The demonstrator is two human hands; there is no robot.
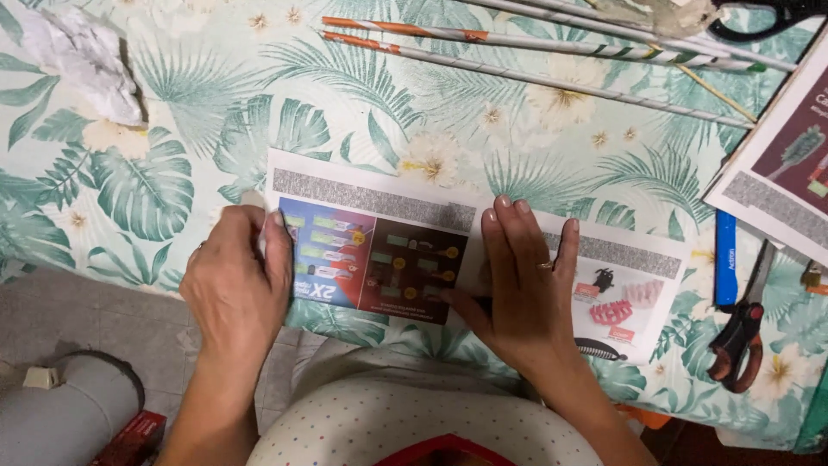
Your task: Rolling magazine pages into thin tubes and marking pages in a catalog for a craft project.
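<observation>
A printed catalogue strip (388, 250) lies flat on the leaf-patterned tablecloth (259, 95), with a grey band along its top and coloured product pictures below. My left hand (237, 289) grips the strip's left end, thumb on top, and a bit of white shows at the fingertips. My right hand (522, 289) lies flat on the strip right of its middle, fingers together, pressing it down.
Several rolled paper sticks (552, 52) lie across the far side. Black scissors (772, 17) rest at the top right, more catalogue pages (780, 164) at the right edge, dark-handled scissors (742, 332) below them. Crumpled white paper (82, 60) sits far left. A grey pipe (69, 414) stands on the floor.
</observation>
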